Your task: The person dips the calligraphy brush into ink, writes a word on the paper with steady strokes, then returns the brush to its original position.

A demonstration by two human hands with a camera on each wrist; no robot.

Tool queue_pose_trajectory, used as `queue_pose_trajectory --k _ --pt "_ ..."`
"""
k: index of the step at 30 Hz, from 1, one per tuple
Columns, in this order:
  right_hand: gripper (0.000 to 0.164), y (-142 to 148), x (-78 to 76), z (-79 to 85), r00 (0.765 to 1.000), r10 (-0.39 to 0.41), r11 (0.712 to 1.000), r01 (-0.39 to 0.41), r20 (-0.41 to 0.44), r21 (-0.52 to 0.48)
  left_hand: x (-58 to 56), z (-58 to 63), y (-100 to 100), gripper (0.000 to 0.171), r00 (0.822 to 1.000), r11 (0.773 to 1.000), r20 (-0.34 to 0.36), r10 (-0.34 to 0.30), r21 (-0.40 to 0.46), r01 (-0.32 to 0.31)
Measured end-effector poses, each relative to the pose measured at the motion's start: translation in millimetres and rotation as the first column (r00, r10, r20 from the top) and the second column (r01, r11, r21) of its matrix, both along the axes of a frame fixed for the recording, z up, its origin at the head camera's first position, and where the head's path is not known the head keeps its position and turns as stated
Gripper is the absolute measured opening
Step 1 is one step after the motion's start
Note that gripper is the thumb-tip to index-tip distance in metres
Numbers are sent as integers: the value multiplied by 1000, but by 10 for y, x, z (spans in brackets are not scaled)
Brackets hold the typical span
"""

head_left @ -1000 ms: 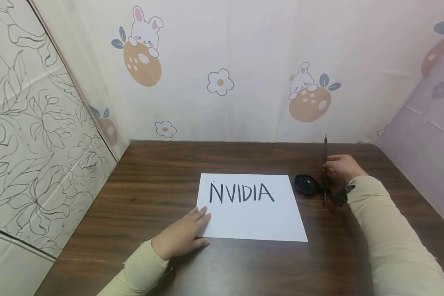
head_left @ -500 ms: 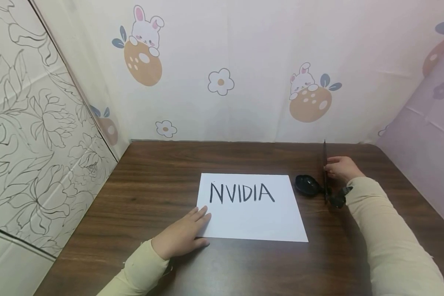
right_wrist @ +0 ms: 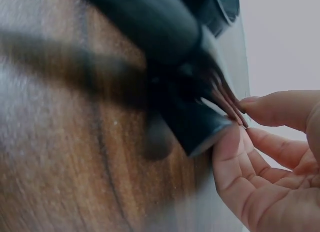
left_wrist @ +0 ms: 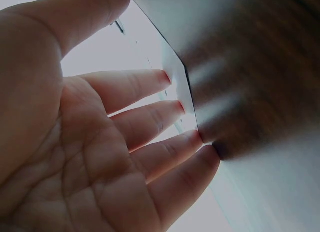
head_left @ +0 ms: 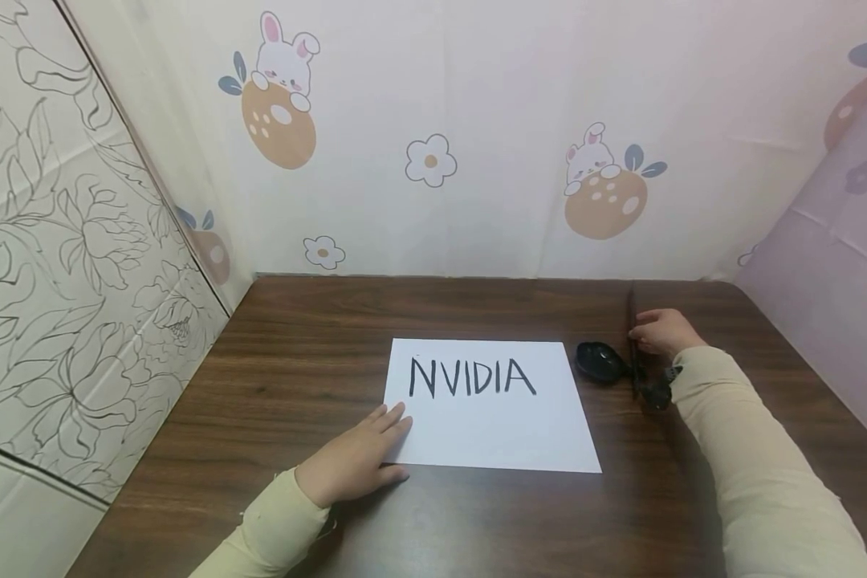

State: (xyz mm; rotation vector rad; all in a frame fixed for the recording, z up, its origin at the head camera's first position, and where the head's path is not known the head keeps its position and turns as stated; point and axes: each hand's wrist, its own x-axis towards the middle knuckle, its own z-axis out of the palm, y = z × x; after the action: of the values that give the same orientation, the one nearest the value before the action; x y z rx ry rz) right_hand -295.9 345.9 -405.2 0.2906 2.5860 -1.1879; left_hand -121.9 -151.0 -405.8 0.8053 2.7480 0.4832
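Note:
In the head view my right hand [head_left: 666,331] pinches a thin dark brush [head_left: 632,321] between thumb and fingertips. The brush stands lengthwise beside a round black dish [head_left: 598,363], and its lower end is hard to make out against the dark pieces. The right wrist view shows the thumb and fingers pinching thin dark-brown shafts or edges, blurred, close against a black block-like piece [right_wrist: 195,124]. My left hand [head_left: 357,457] lies with spread, straight fingers on the left edge of a white sheet of paper [head_left: 491,433], which bears "NVIDIA" in black strokes.
A small black piece [head_left: 656,395] sits by the right sleeve, right of the dish. All of it stands on a brown wooden table [head_left: 296,337]. A patterned curtain [head_left: 506,160] hangs behind the table, and a floral panel [head_left: 79,241] stands at the left.
My right hand has moved slightly down and left, and the upper end of the brush has sunk lower. The left hand and the paper stay where they were.

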Motion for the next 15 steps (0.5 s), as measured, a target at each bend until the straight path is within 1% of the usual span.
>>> queue_pose_trajectory --k 7,11,15 --pt "61 -14 -7 0 1000 1 1000 -1 -3 29 -13 -8 -9 67 1000 1000 6 0 -2 0" --pt "62 8 -20 -8 1000 7 1000 -7 -16 22 -16 -12 -14 67 1000 1000 2 0 -2 0" --pt "64 42 -20 -3 1000 12 1000 -12 -29 -5 -16 -11 -21 67 1000 1000 -2 -4 17 4"
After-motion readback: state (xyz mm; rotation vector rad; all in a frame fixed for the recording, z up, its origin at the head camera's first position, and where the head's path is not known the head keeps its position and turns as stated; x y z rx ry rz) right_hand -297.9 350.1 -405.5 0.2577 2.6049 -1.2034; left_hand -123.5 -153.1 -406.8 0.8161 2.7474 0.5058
